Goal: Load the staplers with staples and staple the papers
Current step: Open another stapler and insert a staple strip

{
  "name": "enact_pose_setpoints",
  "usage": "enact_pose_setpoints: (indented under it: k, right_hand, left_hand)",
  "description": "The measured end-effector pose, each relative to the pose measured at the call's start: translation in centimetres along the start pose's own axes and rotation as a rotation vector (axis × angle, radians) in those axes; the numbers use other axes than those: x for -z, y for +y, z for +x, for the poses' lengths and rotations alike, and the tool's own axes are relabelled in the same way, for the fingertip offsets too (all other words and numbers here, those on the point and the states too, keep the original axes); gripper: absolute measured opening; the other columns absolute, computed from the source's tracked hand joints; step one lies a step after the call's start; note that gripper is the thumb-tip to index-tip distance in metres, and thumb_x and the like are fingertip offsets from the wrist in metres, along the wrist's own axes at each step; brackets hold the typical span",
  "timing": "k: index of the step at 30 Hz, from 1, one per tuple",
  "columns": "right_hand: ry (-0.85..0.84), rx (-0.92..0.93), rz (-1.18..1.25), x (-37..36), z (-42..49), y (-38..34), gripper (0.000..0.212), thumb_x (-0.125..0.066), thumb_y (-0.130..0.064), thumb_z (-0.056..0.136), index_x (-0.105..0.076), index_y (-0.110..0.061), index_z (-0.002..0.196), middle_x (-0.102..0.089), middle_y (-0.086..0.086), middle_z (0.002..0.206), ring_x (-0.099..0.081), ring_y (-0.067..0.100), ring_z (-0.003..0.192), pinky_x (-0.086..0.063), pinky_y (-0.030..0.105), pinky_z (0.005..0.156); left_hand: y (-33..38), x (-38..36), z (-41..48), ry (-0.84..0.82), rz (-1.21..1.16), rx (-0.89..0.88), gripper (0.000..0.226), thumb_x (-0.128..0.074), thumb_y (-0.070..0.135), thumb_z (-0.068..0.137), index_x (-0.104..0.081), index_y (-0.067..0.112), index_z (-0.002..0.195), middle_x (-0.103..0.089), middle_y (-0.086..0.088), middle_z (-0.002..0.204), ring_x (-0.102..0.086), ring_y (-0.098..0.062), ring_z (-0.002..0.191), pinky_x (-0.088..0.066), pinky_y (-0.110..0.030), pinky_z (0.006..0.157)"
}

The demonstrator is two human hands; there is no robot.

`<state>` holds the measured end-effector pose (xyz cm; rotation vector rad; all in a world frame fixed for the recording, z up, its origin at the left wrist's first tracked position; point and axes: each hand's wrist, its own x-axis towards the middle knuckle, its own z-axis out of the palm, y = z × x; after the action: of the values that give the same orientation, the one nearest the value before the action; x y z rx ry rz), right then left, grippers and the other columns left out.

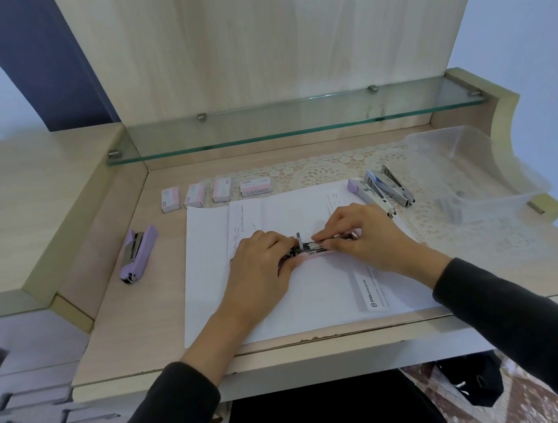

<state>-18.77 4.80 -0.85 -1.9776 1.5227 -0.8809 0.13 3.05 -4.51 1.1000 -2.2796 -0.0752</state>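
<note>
- Across the lower frame: wood desk (138, 329) carries everything.
- Centre: white papers (314, 297) spread flat under both hands.
- Upper right: clear plastic bin (472, 163) on a lace mat (318, 172).
- L hand (259, 265) curls round the left end of the pink stapler (309, 247), which lies opened on the papers, frame centre; R hand (363, 237) pinches its metal rail, fingers narrow.
- Left: 1 purple stapler (137, 253) on bare desk; upper right: 3 staplers (380, 188) side by side.
- Above the papers: 4 staple boxes (217, 193) in a row.

Pink stapler (309, 250) (opened), lying on papers (314, 297)
</note>
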Motion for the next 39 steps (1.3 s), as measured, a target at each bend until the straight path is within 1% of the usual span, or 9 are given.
enact_pose_setpoints:
  k: [5, 12, 18, 21, 24, 26, 30, 33, 39]
  right_hand:
    - [0.045, 0.058, -0.019, 0.0, -0.1, 0.3, 0.014, -0.071, -0.005, 0.073, -0.074, -0.018, 0.077, -0.062, -0.008, 0.074, -0.054, 0.014, 0.070, -0.041, 0.016, 0.066]
    - [-0.023, 0.170, -0.184, 0.4, -0.5, 0.6, 0.019, -0.072, -0.010, 0.072, -0.075, -0.021, 0.088, -0.065, 0.003, 0.081, -0.053, 0.015, 0.074, -0.044, 0.029, 0.069]
    - [-0.016, 0.177, -0.258, 1.6, -0.8, 0.8, 0.015, -0.073, -0.017, 0.073, -0.075, -0.024, 0.086, -0.064, -0.004, 0.082, -0.052, 0.008, 0.071, -0.033, 0.012, 0.071]
    - [-0.007, 0.193, -0.299, 2.3, -1.0, 1.2, 0.011, -0.073, -0.020, 0.073, -0.075, -0.024, 0.083, -0.067, -0.003, 0.082, -0.056, 0.008, 0.072, -0.035, 0.018, 0.082]
    - [-0.021, 0.199, -0.355, 2.7, -1.2, 1.4, 0.011, -0.072, -0.022, 0.074, -0.075, -0.026, 0.084, -0.068, -0.004, 0.086, -0.050, 0.004, 0.073, -0.034, 0.015, 0.068]
    - [-0.022, 0.209, -0.357, 2.7, -1.3, 1.5, 0.010, -0.072, -0.021, 0.074, -0.075, -0.025, 0.083, -0.068, -0.004, 0.086, -0.050, 0.004, 0.073, -0.034, 0.012, 0.069]
    - [0.034, 0.219, -0.239, 2.6, -1.1, 1.4, 0.005, -0.070, -0.014, 0.072, -0.073, -0.017, 0.073, -0.067, -0.002, 0.080, -0.061, 0.011, 0.072, -0.047, 0.030, 0.085]
    - [0.019, 0.222, -0.220, 2.5, -1.2, 1.5, 0.014, -0.070, -0.008, 0.071, -0.073, -0.019, 0.080, -0.067, -0.003, 0.081, -0.062, 0.016, 0.072, -0.052, 0.033, 0.073]
    - [0.020, 0.205, -0.216, 2.4, -1.5, 1.8, 0.020, -0.073, -0.009, 0.071, -0.075, -0.023, 0.085, -0.071, 0.000, 0.086, -0.062, 0.008, 0.077, -0.052, 0.027, 0.071]
  left_hand:
    - [-0.1, -0.1, 0.0, -0.008, -0.014, 0.002, 0.034, -0.047, 0.032, 0.080, -0.069, 0.007, 0.085, -0.066, -0.004, 0.076, -0.060, -0.025, 0.068, -0.045, -0.031, 0.062]
    - [-0.2, -0.1, 0.0, 0.012, -0.005, -0.017, 0.034, -0.047, 0.033, 0.080, -0.069, 0.008, 0.085, -0.066, -0.003, 0.076, -0.060, -0.024, 0.067, -0.045, -0.032, 0.062]
    - [-0.3, -0.3, 0.0, 0.034, 0.028, -0.026, 0.033, -0.047, 0.033, 0.080, -0.070, 0.010, 0.088, -0.067, -0.001, 0.078, -0.050, -0.014, 0.074, -0.034, -0.024, 0.069]
    - [-0.3, -0.2, 0.0, 0.041, 0.025, -0.035, 0.033, -0.047, 0.032, 0.081, -0.070, 0.010, 0.088, -0.067, -0.001, 0.078, -0.045, -0.012, 0.075, -0.028, -0.023, 0.068]
    - [-0.2, -0.1, 0.0, 0.032, 0.050, -0.038, 0.033, -0.047, 0.033, 0.081, -0.070, 0.010, 0.087, -0.067, 0.000, 0.077, -0.056, -0.018, 0.069, -0.028, -0.023, 0.068]
    - [-0.2, 0.0, 0.0, 0.030, 0.052, -0.032, 0.033, -0.047, 0.033, 0.081, -0.070, 0.011, 0.087, -0.067, 0.000, 0.077, -0.056, -0.019, 0.069, -0.030, -0.024, 0.068]
    - [-0.2, 0.0, 0.0, 0.024, 0.037, -0.022, 0.033, -0.047, 0.033, 0.080, -0.069, 0.009, 0.085, -0.067, -0.001, 0.076, -0.060, -0.022, 0.067, -0.039, -0.029, 0.068]
    - [-0.1, 0.1, 0.1, 0.023, 0.025, -0.019, 0.034, -0.047, 0.032, 0.080, -0.069, 0.007, 0.083, -0.067, -0.002, 0.075, -0.060, -0.024, 0.065, -0.044, -0.033, 0.065]
    - [-0.2, 0.0, 0.0, 0.067, 0.052, -0.052, 0.033, -0.046, 0.031, 0.082, -0.071, 0.009, 0.086, -0.067, -0.001, 0.077, -0.059, -0.023, 0.066, -0.038, -0.029, 0.069]
